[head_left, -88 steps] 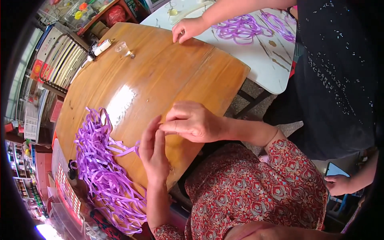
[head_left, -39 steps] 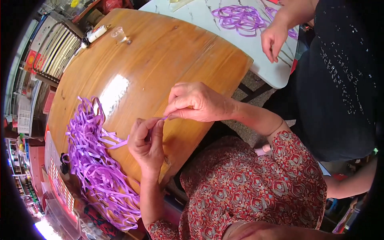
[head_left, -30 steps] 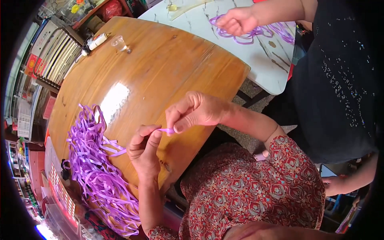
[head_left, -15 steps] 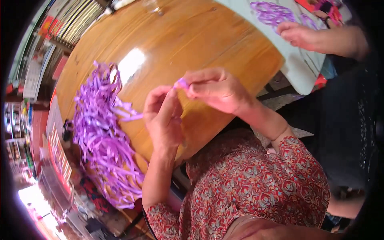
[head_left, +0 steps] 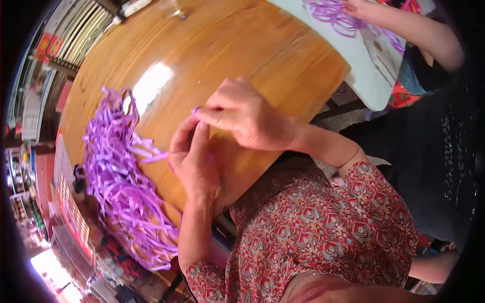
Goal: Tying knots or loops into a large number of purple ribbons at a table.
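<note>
My left hand (head_left: 193,157) is raised over the near edge of the table, its thumb and fingertips pinched on a narrow purple ribbon (head_left: 196,109). Only a small loop of it shows between the two hands. Bent over from the right, my right hand (head_left: 245,113) pinches the same ribbon, its thumb against the left fingertips. A large tangled pile of purple ribbons (head_left: 118,171) lies to the left of my hands. One strand from the pile runs toward my left hand and goes out of sight behind it.
The wooden table (head_left: 242,35) spreads ahead, with a small glass (head_left: 172,9) at its far edge. Beyond it at right, a co-worker's arm (head_left: 409,28) reaches over a pale table (head_left: 371,93) holding more purple ribbons (head_left: 333,15). Shelves (head_left: 20,202) stand at far left.
My right hand has turned over, knuckles up, and moved left with the ribbon over my left fingertips. The co-worker's hand has moved up among the far ribbons. The view has shifted slightly.
</note>
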A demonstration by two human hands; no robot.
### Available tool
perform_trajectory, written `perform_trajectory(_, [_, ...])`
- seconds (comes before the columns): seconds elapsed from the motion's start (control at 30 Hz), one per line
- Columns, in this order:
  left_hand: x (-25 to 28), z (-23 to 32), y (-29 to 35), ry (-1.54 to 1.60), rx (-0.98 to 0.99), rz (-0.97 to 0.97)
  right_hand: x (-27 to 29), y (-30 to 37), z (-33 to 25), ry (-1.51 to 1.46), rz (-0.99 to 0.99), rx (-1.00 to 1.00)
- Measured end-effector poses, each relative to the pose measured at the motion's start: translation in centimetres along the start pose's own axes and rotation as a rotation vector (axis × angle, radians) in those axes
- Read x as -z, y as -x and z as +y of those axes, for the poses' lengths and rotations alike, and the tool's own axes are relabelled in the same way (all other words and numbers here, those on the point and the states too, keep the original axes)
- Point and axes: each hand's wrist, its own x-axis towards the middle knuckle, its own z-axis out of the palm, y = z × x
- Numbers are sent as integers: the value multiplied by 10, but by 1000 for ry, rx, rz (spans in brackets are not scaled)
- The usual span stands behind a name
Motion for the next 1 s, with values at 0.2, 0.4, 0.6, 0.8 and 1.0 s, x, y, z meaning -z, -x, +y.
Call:
perform_trajectory(0.2, [-1, -4, 3, -47, -112, -59, 6, 0, -5, -86, 50, -8])
perform_trajectory(0.4, [-1, 0, 6, -296, -291, -55, 7, 0, -8, -109, 98, 9])
perform_trajectory(0.6, [-8, 3, 5, -30, -92, -35, 17, 1, -11, -539, -48, -394])
perform_trajectory(0.8, [-6, 8, 9, 85, -77, -152, 26, 0, -12, -1047, -161, -681])
perform_trajectory(1.0, [-1, 10, 11, -88, -17, -149, 24, -2, -9, -273, -102, -51])
